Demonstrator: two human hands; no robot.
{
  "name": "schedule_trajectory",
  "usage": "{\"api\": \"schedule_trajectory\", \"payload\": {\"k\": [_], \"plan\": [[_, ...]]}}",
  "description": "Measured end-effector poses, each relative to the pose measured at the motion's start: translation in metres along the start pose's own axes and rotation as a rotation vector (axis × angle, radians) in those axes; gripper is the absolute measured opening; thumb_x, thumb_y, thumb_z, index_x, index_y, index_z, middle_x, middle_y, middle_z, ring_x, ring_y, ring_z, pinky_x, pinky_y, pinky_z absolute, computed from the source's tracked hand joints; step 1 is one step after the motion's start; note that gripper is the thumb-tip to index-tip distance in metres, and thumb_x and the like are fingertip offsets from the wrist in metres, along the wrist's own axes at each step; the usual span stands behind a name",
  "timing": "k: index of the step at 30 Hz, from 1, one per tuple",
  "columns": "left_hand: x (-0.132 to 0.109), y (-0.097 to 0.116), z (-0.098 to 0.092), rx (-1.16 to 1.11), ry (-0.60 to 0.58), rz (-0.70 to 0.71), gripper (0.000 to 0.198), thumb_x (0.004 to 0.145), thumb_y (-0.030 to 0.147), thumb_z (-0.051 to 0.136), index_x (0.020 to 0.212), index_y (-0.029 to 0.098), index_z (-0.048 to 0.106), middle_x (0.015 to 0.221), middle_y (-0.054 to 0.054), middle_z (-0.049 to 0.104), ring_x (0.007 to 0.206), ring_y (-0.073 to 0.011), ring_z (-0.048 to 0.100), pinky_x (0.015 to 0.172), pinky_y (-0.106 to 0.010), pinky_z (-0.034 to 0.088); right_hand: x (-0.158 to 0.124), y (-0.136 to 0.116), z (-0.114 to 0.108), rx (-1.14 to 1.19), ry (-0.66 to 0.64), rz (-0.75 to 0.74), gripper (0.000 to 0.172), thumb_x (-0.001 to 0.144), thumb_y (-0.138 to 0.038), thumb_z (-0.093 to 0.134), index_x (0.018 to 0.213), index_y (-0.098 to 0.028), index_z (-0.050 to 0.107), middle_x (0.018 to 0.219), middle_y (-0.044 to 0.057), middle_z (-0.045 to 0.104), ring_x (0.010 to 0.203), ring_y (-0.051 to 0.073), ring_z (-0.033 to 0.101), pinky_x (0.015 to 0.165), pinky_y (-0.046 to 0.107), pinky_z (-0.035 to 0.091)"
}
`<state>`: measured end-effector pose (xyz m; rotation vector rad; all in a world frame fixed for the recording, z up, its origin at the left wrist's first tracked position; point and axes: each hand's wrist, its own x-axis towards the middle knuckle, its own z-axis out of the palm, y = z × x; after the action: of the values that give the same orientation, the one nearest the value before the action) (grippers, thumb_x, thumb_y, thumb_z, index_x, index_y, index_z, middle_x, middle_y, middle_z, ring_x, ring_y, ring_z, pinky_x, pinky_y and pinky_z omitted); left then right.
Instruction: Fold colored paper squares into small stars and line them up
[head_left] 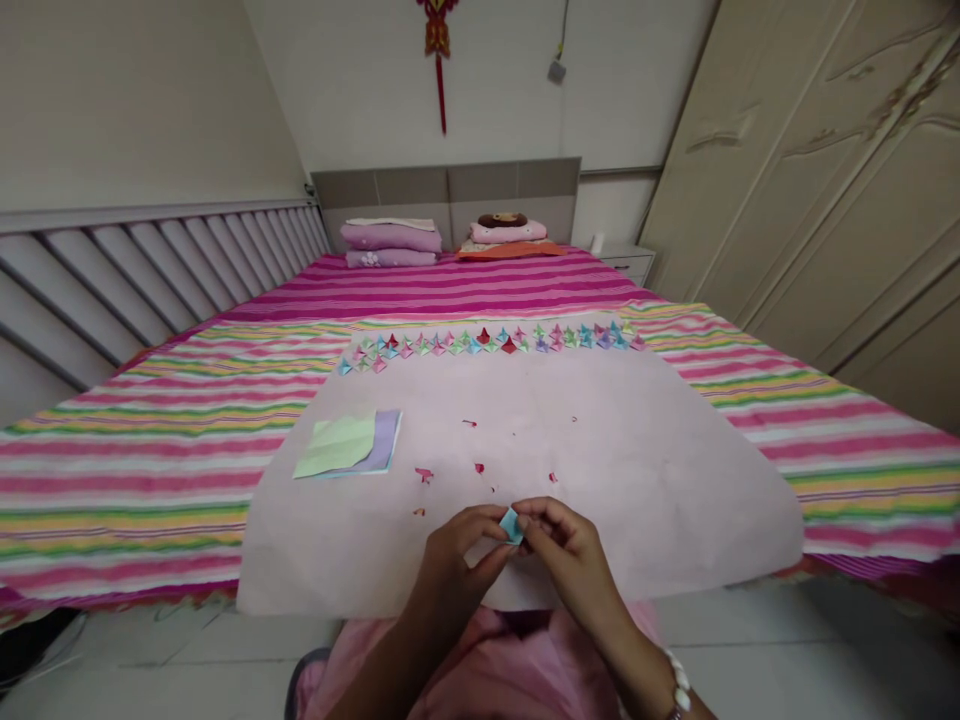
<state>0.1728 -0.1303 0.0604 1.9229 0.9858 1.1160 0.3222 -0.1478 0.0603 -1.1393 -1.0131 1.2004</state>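
The left hand [459, 548] and right hand [571, 550], both nearly closed, pinch the small blue paper [511, 524] between them, neither hand nearer, over the pale sheet [645, 490]; the paper's long axis is unclear

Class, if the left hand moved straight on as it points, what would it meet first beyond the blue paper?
Probably the right hand, just past the blue paper; depth is unclear.
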Motion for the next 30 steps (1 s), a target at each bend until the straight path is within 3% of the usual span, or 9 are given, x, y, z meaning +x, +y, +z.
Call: {"api": "schedule_trajectory", "payload": {"k": [8, 14, 23, 30], "plan": [[0.001, 0.003, 0.001, -0.197, 0.099, -0.272, 0.005, 0.075, 0.02, 0.063, 0.076, 0.018, 0.059, 0.078, -0.002, 0.068, 0.075, -0.0152, 0.063, 0.072, -0.027, 0.048, 0.0, 0.001, -0.002, 0.035, -0.086, 0.029, 0.026, 0.071, -0.039, 0.071, 0.082, -0.016, 0.069, 0.058, 0.0, 0.061, 0.056, 0.012, 0.053, 0.057, 0.025, 0.041], [0.004, 0.0, 0.002, -0.471, 0.14, -0.425, 0.029, 0.065, 0.02, 0.072, 0.09, 0.017, 0.058, 0.075, -0.001, 0.067, 0.069, -0.0133, 0.063, 0.065, -0.024, 0.049, 0.0, 0.003, -0.002, 0.093, -0.111, 0.057, 0.025, 0.064, -0.034, 0.077, 0.081, -0.016, 0.069, 0.059, -0.001, 0.061, 0.056, 0.011, 0.053, 0.056, 0.023, 0.041], [0.008, 0.004, -0.009, -0.528, 0.037, -0.359, 0.013, 0.067, 0.023, 0.073, 0.074, 0.015, 0.065, 0.076, -0.004, 0.069, 0.071, -0.0147, 0.063, 0.066, -0.025, 0.05, 0.0, -0.004, -0.002, 0.039, -0.142, 0.04, 0.018, 0.066, -0.029, 0.074, 0.079, -0.016, 0.071, 0.055, -0.002, 0.059, 0.054, 0.011, 0.052, 0.054, 0.024, 0.039], [0.01, 0.001, -0.01, -0.48, 0.016, -0.432, 0.015, 0.067, 0.026, 0.072, 0.075, 0.015, 0.066, 0.07, -0.002, 0.067, 0.067, -0.0149, 0.061, 0.065, -0.026, 0.049, -0.001, -0.005, 0.0, -0.012, -0.143, -0.011, 0.018, 0.07, -0.031, 0.071, 0.08, -0.017, 0.069, 0.06, -0.002, 0.059, 0.056, 0.012, 0.052, 0.055, 0.025, 0.041]]}}
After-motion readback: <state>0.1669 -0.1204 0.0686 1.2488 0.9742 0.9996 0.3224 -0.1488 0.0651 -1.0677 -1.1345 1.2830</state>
